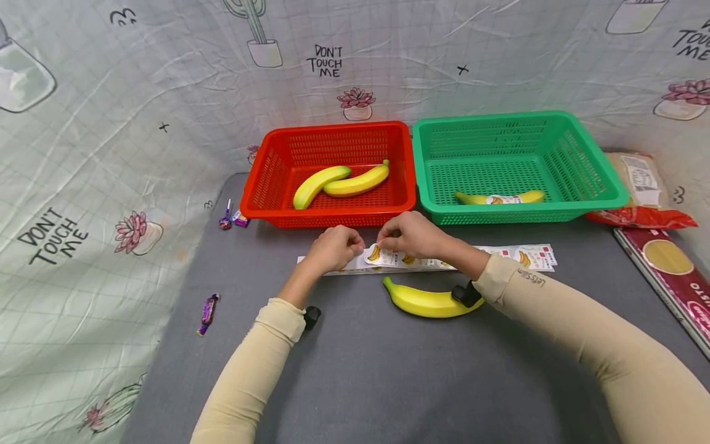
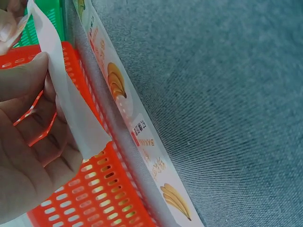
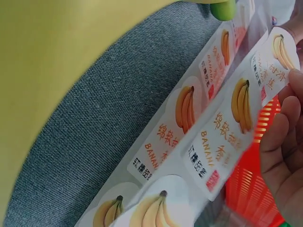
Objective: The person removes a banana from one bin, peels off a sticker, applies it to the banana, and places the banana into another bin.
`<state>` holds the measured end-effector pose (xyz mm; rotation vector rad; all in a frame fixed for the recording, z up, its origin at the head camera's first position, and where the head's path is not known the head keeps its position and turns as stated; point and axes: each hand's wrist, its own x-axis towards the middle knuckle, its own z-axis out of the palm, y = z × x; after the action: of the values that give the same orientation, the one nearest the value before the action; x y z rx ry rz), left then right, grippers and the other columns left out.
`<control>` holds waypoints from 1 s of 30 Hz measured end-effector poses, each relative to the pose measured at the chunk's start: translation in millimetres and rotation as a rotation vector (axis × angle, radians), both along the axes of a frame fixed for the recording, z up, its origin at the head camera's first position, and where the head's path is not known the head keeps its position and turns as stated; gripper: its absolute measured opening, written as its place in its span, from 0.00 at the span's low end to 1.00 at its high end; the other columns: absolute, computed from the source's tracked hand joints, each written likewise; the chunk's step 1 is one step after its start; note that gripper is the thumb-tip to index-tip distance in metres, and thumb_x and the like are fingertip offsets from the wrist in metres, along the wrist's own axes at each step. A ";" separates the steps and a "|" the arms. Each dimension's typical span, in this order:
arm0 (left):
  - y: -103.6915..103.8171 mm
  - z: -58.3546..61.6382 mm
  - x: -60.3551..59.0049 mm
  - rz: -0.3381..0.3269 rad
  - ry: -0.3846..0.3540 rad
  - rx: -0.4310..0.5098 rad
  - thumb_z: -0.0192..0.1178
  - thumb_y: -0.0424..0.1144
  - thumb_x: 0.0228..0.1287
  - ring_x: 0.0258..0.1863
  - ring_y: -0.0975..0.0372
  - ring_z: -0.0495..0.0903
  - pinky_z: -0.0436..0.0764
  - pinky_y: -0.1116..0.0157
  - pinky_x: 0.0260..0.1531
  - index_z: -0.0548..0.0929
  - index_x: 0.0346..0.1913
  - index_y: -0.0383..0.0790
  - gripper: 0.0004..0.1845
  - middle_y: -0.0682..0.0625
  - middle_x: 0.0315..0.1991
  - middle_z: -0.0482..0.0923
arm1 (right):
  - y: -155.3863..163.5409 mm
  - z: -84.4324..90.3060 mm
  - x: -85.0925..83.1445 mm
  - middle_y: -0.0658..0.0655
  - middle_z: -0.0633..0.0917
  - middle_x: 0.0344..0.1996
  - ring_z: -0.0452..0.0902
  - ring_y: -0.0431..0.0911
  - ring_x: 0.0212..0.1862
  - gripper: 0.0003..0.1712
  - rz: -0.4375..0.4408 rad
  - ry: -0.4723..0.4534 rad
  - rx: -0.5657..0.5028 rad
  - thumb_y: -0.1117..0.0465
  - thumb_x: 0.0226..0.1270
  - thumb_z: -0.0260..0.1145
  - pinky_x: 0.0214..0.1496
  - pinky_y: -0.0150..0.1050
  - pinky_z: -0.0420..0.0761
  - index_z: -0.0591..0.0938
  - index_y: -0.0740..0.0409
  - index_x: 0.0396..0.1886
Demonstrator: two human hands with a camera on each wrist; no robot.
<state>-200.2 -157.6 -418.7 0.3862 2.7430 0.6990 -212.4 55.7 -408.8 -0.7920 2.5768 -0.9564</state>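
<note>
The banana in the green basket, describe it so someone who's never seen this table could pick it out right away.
Two baskets stand side by side at the back of the grey table: red basket and green basket. The banana lies alone along the green one's front wall. Unlike the others, it has a label round its middle.
</note>
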 end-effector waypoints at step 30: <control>-5.6 -17.0 -7.3 0.049 0.016 -0.125 0.64 0.37 0.67 0.35 0.58 0.79 0.75 0.59 0.36 0.88 0.34 0.46 0.05 0.51 0.34 0.85 | 23.4 3.9 10.9 0.55 0.90 0.39 0.85 0.55 0.37 0.07 -0.069 -0.026 -0.159 0.59 0.70 0.70 0.35 0.38 0.77 0.90 0.56 0.41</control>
<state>-207.5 -163.2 -435.7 0.2997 2.8020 0.5346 -201.5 79.1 -404.9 -0.7291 2.5445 -1.1970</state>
